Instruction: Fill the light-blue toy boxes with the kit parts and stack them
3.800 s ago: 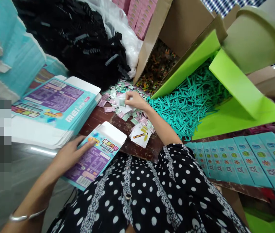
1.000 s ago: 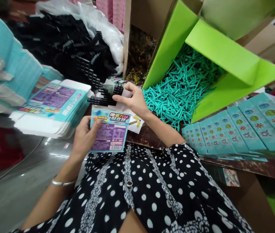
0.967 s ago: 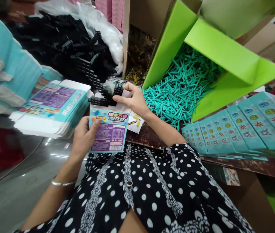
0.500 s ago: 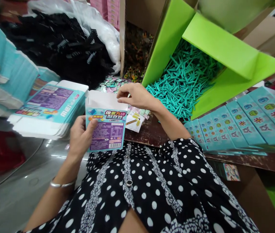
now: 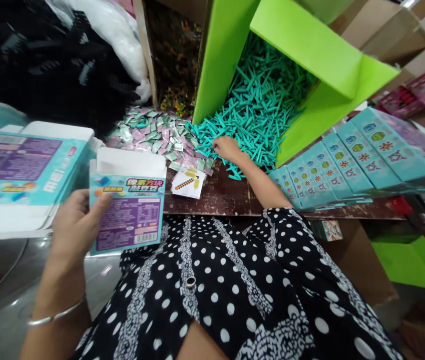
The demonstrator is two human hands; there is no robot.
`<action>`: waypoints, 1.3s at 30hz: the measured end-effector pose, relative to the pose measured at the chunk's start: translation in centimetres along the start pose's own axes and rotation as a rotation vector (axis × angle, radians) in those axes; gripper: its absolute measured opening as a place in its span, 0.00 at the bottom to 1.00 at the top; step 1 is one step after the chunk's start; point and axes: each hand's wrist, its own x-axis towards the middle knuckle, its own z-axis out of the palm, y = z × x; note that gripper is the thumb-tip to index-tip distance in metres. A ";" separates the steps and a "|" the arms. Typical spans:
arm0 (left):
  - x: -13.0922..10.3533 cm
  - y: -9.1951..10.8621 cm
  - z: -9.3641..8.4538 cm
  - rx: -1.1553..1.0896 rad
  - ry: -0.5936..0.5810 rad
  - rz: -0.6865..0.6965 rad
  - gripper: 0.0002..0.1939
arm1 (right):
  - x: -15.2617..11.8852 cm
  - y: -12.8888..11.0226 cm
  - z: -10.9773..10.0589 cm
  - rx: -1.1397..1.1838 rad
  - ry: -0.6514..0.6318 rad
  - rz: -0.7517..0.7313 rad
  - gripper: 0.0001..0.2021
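Observation:
My left hand grips a turquoise and purple carton by its left side, thumb across the printed face. The carton's white top flap stands up. My right hand is at the near edge of a heap of teal plastic sticks, fingers curled down among them; what they pinch, if anything, is hidden. Just left of that hand lies a pile of small pink and green sachets. A stack of white cards printed with a pickaxe sits in front of the sachets.
Flat cartons are stacked at left, near a black heap. A lime-green box lies on its side around the sticks. Filled-looking turquoise boxes stand in a row at right along the brown table.
My right hand has left the carton's top flap and reached right to the teal sticks. My left hand holds the carton still, now farther left and lower in view. The view has shifted right.

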 end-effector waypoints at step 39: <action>0.4 0.9 2.3 -0.204 -0.107 0.038 0.27 | -1.7 -15.8 -2.5 0.880 -0.294 -0.735 0.11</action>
